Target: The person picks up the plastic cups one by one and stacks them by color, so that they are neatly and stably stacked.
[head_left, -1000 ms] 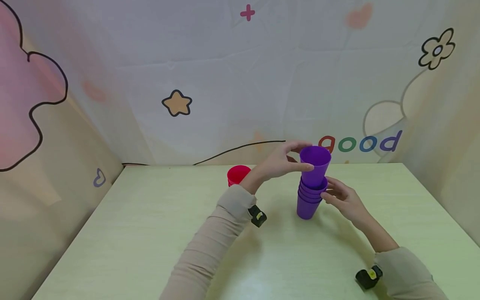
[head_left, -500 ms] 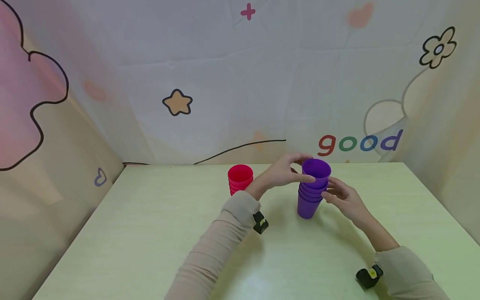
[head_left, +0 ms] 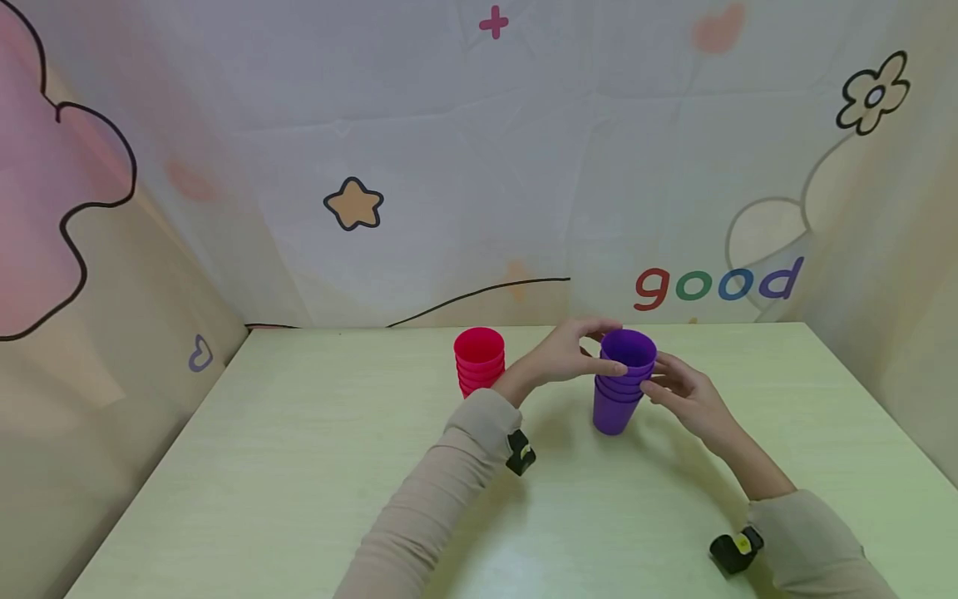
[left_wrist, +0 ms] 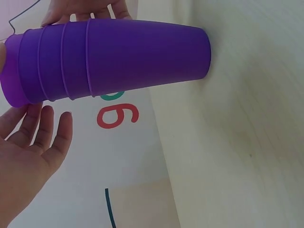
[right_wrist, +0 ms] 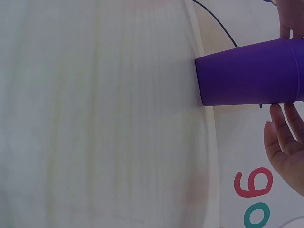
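A stack of several nested purple cups (head_left: 615, 412) stands upright, mouths up, on the table. My left hand (head_left: 565, 351) pinches the top cup (head_left: 630, 349) at its rim, thumb on the near side and fingers on the far side. From the right, my right hand (head_left: 688, 403) holds the stack just below the upper rims. The left wrist view shows the nested rims of the purple stack (left_wrist: 147, 54) sideways, with the left hand (left_wrist: 28, 156) at the top cup. In the right wrist view, the fingers of the right hand (right_wrist: 287, 147) touch the stack's side.
A stack of red cups (head_left: 479, 358) stands left of the purple one, partly behind the left wrist. The light wooden table (head_left: 299, 466) ends at a printed cloth backdrop (head_left: 449, 208), with more cloth along both sides.
My left hand has lowered the top purple cup into the stack, so it now sits deeper among the others. The red cups show more. My right hand has stayed in place.
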`<move>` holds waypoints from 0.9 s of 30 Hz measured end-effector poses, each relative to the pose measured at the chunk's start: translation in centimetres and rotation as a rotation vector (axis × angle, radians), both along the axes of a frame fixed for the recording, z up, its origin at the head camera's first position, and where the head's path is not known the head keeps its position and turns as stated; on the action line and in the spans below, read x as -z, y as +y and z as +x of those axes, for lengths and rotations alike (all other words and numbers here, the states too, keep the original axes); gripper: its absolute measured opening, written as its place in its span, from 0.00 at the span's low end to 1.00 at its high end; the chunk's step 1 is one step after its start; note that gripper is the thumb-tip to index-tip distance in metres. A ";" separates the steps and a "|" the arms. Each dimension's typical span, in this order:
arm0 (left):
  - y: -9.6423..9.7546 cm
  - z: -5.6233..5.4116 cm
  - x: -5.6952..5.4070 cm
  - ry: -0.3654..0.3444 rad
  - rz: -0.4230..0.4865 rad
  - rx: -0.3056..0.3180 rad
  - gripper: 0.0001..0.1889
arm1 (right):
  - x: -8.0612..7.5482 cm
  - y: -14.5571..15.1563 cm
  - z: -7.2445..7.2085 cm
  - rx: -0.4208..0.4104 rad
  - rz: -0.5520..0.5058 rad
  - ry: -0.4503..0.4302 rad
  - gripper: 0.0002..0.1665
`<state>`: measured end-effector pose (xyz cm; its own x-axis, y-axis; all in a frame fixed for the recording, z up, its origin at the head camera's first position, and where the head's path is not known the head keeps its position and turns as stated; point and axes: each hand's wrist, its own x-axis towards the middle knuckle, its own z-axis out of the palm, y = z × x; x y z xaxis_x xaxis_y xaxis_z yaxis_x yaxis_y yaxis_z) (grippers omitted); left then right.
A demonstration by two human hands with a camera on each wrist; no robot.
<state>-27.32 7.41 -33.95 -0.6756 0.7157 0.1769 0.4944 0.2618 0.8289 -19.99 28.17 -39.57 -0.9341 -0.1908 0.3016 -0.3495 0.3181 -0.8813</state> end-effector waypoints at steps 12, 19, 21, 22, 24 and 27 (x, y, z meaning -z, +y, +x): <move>-2.6 1.5 -0.8 0.055 0.026 -0.060 0.33 | -0.3 0.2 -0.1 0.049 0.115 0.039 0.30; -6.5 3.5 -1.6 0.155 0.074 -0.060 0.33 | -1.6 0.9 0.4 0.112 0.241 0.114 0.34; -7.6 4.1 -1.5 0.192 0.095 -0.066 0.33 | -2.0 1.1 0.7 0.134 0.293 0.122 0.38; -8.3 4.5 -1.5 0.207 0.101 -0.076 0.34 | -2.2 1.2 0.9 0.138 0.317 0.130 0.40; -9.6 5.2 -1.2 0.245 0.104 -0.108 0.35 | -2.6 1.4 1.3 0.143 0.374 0.151 0.45; -11.9 6.4 -0.7 0.336 0.084 -0.191 0.37 | -2.7 1.8 1.9 0.154 0.435 0.181 0.51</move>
